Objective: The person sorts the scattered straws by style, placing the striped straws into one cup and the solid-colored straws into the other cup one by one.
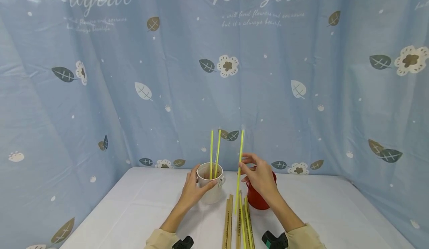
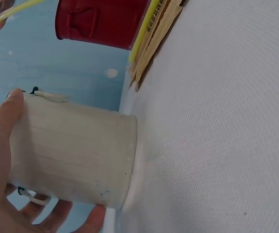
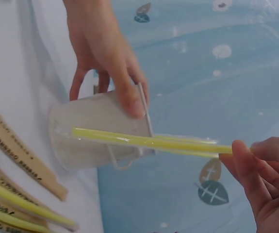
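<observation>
My left hand [image 1: 193, 190] grips a small white bucket [image 1: 213, 195] by its rim and side; the bucket stands upright on the table. Two yellow straws [image 1: 218, 150] in clear wrappers stand inside it. Between thumb and fingers my right hand [image 1: 261, 176] pinches another wrapped yellow straw [image 1: 241, 148], held nearly upright to the right of the white bucket. In the right wrist view, this straw [image 3: 129, 140] passes in front of the bucket's side, its lower end outside the rim. Behind the right hand stands a red bucket [image 1: 257, 200], partly hidden by it.
Several flat brown paper sleeves [image 1: 227, 221] with printing lie on the white table [image 1: 134, 211], in front of and between the buckets. More yellow straws [image 1: 248, 223] lie among them. A blue patterned curtain [image 1: 187, 73] hangs behind the table.
</observation>
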`<action>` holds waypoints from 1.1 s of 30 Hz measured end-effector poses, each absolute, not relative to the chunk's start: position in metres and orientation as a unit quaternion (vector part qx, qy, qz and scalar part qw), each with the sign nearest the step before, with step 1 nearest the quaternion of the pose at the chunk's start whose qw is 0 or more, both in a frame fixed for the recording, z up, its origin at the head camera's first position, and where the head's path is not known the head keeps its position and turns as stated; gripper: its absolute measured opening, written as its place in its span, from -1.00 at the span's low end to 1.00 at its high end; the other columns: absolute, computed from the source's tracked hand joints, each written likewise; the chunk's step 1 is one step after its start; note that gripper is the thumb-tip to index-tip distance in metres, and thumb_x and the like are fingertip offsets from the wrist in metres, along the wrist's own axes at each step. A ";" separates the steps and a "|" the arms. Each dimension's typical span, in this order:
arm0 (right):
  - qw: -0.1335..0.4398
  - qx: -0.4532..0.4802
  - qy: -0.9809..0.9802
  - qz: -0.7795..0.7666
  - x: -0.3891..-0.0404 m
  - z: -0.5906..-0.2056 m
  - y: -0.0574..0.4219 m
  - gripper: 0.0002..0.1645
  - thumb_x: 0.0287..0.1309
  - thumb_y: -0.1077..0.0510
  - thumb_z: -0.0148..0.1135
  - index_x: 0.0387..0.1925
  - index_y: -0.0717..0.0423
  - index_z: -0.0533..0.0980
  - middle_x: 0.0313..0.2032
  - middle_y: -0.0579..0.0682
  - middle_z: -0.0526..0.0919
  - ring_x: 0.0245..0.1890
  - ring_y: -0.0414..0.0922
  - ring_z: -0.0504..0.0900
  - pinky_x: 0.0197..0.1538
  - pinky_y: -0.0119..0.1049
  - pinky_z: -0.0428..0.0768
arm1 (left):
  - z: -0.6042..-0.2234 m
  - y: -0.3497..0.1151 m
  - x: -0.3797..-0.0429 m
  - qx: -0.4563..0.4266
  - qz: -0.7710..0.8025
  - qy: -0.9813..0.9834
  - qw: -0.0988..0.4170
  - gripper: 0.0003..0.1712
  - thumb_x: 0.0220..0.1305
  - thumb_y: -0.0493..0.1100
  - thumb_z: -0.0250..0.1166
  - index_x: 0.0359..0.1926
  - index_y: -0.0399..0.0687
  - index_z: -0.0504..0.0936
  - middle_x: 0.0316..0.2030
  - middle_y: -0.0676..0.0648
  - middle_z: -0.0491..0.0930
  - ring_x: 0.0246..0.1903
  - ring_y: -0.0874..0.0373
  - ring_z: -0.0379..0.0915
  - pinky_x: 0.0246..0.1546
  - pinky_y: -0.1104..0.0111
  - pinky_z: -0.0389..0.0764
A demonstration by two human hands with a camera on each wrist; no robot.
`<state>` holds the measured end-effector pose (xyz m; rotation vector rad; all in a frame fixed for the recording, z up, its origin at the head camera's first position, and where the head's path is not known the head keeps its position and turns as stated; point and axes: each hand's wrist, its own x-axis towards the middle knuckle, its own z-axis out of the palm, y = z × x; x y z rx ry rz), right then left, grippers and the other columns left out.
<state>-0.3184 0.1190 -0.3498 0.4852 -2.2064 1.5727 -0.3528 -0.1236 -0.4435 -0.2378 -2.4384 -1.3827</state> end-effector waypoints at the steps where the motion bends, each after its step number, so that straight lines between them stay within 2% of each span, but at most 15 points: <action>1: 0.196 0.176 -0.784 0.563 -0.320 -0.347 0.117 -0.57 0.22 0.24 0.31 0.13 0.10 0.52 -0.15 0.17 0.68 -0.45 0.06 0.75 -0.47 -0.25 0.69 | -0.444 -0.124 -0.353 -0.083 -0.485 -0.855 0.163 0.09 0.03 0.33 0.42 0.49 0.21 0.11 0.24 -0.20 0.32 0.20 -0.17 0.43 0.07 -0.16 0.47; 10: 0.218 0.205 -0.775 0.556 -0.327 -0.325 0.105 -0.57 0.26 0.23 0.27 0.16 0.11 0.48 -0.11 0.20 0.66 -0.42 0.00 0.76 -0.42 -0.22 0.70 | -0.443 -0.124 -0.354 -0.081 -0.488 -0.854 0.161 0.09 0.03 0.33 0.42 0.49 0.21 0.10 0.24 -0.19 0.32 0.20 -0.15 0.42 0.05 -0.12 0.50; 18: 0.232 0.216 -0.765 0.561 -0.335 -0.308 0.095 -0.58 0.27 0.20 0.27 0.15 0.09 0.46 -0.11 0.17 0.67 -0.40 -0.02 0.77 -0.41 -0.34 0.69 | -0.443 -0.124 -0.354 -0.080 -0.494 -0.851 0.158 0.10 0.03 0.33 0.42 0.49 0.18 0.10 0.23 -0.21 0.32 0.19 -0.17 0.43 0.05 -0.10 0.51; 26: 0.252 0.222 -0.751 0.568 -0.339 -0.292 0.087 -0.57 0.27 0.21 0.26 0.15 0.15 0.45 -0.06 0.23 0.68 -0.35 0.08 0.77 -0.40 -0.28 0.70 | -0.445 -0.123 -0.355 -0.081 -0.493 -0.851 0.161 0.09 0.02 0.34 0.42 0.49 0.21 0.12 0.23 -0.21 0.33 0.18 -0.16 0.43 0.04 -0.10 0.52; 33: 0.246 0.221 -0.745 0.580 -0.326 -0.276 0.078 -0.57 0.30 0.29 0.20 0.17 0.30 0.41 -0.02 0.37 0.63 -0.27 0.25 0.74 -0.32 -0.10 0.72 | -0.445 -0.124 -0.354 -0.077 -0.489 -0.854 0.161 0.09 0.03 0.34 0.42 0.49 0.21 0.11 0.24 -0.20 0.32 0.19 -0.16 0.42 0.06 -0.10 0.51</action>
